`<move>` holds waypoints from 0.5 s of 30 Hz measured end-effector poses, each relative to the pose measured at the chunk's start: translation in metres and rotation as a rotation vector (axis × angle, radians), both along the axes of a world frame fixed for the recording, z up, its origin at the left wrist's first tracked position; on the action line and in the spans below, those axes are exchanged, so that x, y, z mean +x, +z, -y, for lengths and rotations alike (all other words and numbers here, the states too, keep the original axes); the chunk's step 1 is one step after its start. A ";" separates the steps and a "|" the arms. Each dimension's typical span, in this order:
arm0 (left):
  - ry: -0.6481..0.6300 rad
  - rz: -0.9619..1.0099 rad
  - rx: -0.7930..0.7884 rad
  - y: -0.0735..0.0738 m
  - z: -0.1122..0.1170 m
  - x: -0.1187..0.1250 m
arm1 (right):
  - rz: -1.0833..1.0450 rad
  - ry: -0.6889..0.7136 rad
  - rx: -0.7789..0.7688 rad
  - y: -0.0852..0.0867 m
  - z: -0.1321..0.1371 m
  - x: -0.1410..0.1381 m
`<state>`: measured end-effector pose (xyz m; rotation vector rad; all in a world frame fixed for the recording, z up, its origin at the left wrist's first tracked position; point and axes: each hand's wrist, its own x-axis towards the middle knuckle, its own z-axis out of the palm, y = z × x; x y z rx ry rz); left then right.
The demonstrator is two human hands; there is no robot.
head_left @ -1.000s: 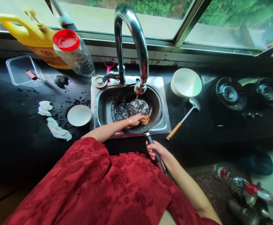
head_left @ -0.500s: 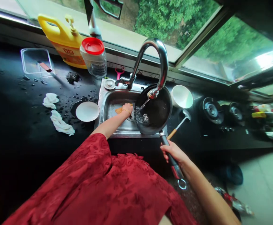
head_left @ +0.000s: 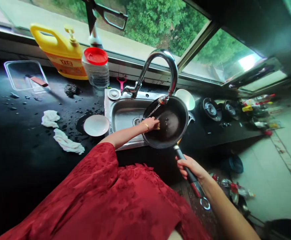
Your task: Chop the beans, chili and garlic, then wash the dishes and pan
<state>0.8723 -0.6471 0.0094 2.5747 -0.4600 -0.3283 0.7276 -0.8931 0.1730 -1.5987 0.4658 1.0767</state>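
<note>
A black frying pan point(head_left: 171, 128) is tilted over the right side of the steel sink point(head_left: 122, 115), under the running tap point(head_left: 164, 99). My right hand point(head_left: 189, 166) is wrapped round the pan's black handle point(head_left: 186, 168) below the counter edge. My left hand point(head_left: 151, 123) reaches into the pan at its left rim, fingers closed and pressed on the inner surface; the orange sponge seen earlier is mostly hidden beneath it.
A white plate point(head_left: 96, 125) and white rags point(head_left: 65, 141) lie on the wet black counter left of the sink. A yellow jug point(head_left: 60, 50), a red-lidded jar point(head_left: 96, 66) and a clear tub point(head_left: 23, 75) stand at the back. A white bowl point(head_left: 185, 98) and gas burners point(head_left: 211, 110) sit to the right.
The pan has been lifted and tilted toward the right over the sink edge. My left hand went to the sink floor with the sponge, then came back into the pan.
</note>
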 end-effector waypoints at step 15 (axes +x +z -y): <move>0.458 -0.126 0.160 -0.017 -0.023 0.010 | -0.338 -0.116 0.838 -0.119 -0.036 -0.085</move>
